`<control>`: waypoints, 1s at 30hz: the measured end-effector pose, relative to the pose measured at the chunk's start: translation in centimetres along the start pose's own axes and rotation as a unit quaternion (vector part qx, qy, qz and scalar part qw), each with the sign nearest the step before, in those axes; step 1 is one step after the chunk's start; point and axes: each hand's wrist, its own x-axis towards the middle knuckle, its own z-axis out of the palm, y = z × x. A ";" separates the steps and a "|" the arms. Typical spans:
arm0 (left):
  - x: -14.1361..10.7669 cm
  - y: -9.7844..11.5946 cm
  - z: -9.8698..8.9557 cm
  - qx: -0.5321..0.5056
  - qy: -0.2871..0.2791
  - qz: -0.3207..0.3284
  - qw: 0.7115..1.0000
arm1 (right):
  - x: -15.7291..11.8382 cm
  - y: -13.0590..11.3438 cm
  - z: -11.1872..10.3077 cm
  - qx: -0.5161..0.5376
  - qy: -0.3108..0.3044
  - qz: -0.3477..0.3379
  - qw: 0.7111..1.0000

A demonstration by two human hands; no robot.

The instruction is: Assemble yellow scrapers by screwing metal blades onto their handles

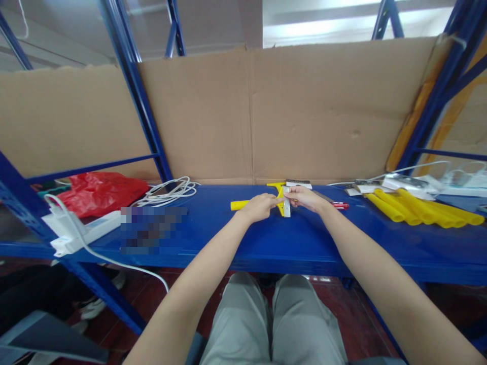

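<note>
Over the blue table (pixel 213 238), my left hand (pixel 261 207) is closed round a yellow tool, whose handle end (pixel 239 205) sticks out to its left. My right hand (pixel 304 197) pinches a flat silvery metal piece (pixel 286 209) that lies across the yellow head of the tool. The two hands are close together, with the head between them. Behind them, another yellow part (pixel 276 185) and a dark and white flat piece (pixel 299 184) lie near the cardboard. A screwdriver with a red handle (pixel 340 205) is just right of my right hand.
Several yellow tubes (pixel 414 208) lie at the right, beside white packets (pixel 411 185). At the left are a red plastic bag (pixel 104 192), a coiled white cable (pixel 171 191) and a white power strip (pixel 91 230). A cardboard wall (pixel 323 111) stands behind.
</note>
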 end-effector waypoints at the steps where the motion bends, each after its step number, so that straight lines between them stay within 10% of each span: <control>1: 0.0 0.1 0.0 0.006 0.001 0.002 1.000 | 0.0 0.0 -0.1 0.001 -0.002 0.001 1.000; 30: -0.1 1.3 -1.0 0.111 -0.026 -0.025 0.993 | 1.2 0.7 0.4 -0.035 0.048 -0.121 0.991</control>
